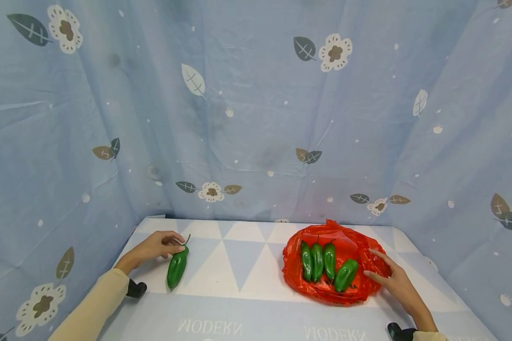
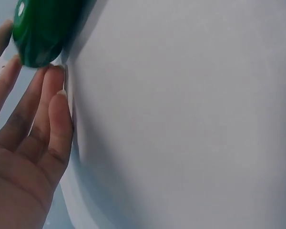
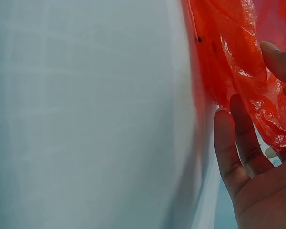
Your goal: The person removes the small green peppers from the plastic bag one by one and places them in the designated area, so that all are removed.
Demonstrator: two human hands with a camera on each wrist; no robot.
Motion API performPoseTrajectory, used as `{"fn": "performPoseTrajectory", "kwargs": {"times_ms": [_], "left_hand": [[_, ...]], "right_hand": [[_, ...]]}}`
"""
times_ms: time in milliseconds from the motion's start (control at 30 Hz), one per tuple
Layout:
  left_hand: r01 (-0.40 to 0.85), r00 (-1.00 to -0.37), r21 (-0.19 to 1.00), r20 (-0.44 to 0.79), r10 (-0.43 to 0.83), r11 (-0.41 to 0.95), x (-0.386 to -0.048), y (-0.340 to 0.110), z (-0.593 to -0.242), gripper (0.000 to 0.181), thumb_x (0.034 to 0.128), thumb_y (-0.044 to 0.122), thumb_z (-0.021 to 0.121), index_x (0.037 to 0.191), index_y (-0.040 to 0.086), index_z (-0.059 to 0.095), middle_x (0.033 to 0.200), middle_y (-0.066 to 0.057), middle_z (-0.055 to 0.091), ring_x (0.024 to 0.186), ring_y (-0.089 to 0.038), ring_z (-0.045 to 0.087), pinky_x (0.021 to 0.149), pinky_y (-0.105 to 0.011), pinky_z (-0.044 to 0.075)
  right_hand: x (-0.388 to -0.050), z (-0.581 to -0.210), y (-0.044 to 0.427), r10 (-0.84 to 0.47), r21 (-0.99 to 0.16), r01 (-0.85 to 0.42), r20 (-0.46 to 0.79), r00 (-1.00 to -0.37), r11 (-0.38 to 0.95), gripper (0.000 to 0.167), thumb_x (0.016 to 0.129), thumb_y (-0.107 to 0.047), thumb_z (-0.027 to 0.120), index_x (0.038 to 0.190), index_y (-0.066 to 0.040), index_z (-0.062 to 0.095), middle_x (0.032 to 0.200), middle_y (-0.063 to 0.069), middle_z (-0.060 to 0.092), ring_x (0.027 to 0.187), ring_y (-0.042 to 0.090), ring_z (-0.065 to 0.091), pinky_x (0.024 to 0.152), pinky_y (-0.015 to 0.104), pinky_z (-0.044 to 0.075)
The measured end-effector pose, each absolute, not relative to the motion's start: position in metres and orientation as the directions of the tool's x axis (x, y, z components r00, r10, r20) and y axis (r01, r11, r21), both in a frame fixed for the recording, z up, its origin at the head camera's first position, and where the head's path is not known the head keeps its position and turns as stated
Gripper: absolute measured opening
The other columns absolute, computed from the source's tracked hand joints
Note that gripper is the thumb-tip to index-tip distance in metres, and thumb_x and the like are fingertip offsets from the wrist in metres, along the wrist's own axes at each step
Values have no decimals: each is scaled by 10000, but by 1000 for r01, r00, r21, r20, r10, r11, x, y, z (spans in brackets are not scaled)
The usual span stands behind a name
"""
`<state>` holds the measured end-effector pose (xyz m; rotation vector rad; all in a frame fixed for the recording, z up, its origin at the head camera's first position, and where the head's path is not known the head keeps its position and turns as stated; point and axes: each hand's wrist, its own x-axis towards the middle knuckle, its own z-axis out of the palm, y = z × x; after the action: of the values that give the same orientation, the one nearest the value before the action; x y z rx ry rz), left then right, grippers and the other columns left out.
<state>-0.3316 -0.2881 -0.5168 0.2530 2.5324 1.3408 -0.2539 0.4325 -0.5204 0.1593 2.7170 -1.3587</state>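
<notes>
On the left of the table lies a long green pepper, its thin stem pointing up. My left hand is at its stem end, fingertips touching or just beside it. The left wrist view has the hand with its fingers loosely bent next to the rounded green pepper. At the right, a crumpled red plastic bag has several green peppers lying on it. My right hand is spread at the bag's right edge. Its fingers lie against the red plastic in the right wrist view.
The table has a blue and white triangle pattern. Blue curtains with leaves and flowers hang behind it and on both sides. Between the pepper on the left and the red bag is a wide stretch of tabletop.
</notes>
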Motion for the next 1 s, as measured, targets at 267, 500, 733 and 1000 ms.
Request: {"fn": "performPoseTrajectory", "kwargs": {"times_ms": [267,500,733,1000], "left_hand": [[53,-967,818,-101,234,572,-336,-286,-507,401,926,345,790,1224,95,694,1231,-92,654,918,-259,629,736,-406,553],[132,-962,830,-25,273,542,-338,-269,-485,374,931,337,785,1203,96,699,1196,-89,672,934,-287,637,788,-458,541],[200,-939,832,11,345,517,-337,-236,-466,377,940,383,769,1216,138,692,1183,-50,681,971,-262,629,813,-476,542],[227,-905,877,30,424,424,-339,-201,-461,371,959,372,749,1256,162,677,1205,-41,681,995,-263,654,794,-447,542]], "right_hand": [[-252,-517,433,54,-788,145,-141,-988,598,924,912,-438,779,1631,-169,265,1653,309,132,1485,564,116,1103,752,214],[-251,-515,433,49,-795,135,-132,-990,592,911,917,-423,779,1626,-154,274,1651,309,138,1483,564,120,1102,756,212],[-251,-516,435,30,-806,95,-96,-995,584,877,922,-387,782,1615,-145,302,1639,317,167,1474,565,148,1101,752,222],[-250,-521,434,24,-815,71,-70,-997,575,840,923,-376,784,1601,-157,338,1637,310,189,1473,552,177,1109,737,234]]}}
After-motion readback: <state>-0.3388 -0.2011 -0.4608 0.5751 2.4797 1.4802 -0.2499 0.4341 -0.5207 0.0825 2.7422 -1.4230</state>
